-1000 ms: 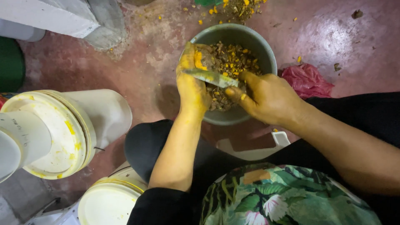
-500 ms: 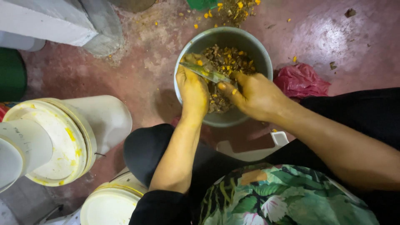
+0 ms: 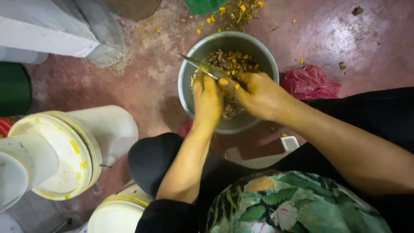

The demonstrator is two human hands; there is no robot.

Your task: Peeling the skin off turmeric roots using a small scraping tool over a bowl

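Observation:
My right hand (image 3: 258, 92) is shut on a knife (image 3: 200, 67) whose thin blade points up and to the left over a round metal bowl (image 3: 185, 92). The bowl holds brown and yellow peelings (image 3: 230, 60). My left hand (image 3: 207, 101) lies over the bowl's near side, fingers curled and touching my right thumb just under the blade. Both hands are stained yellow. What sits inside the left fingers is hidden.
The bowl stands on a reddish floor strewn with yellow scraps (image 3: 207, 19). A crumpled pink bag (image 3: 310, 82) lies to its right. White lidded buckets (image 3: 64, 151) (image 3: 116, 213) stand at the left and near left. A grey block (image 3: 56, 30) and a green crate (image 3: 205, 5) lie farther off.
The knife blade has slid out to the upper left past my left fingertips. My two hands have drawn closer together over the bowl.

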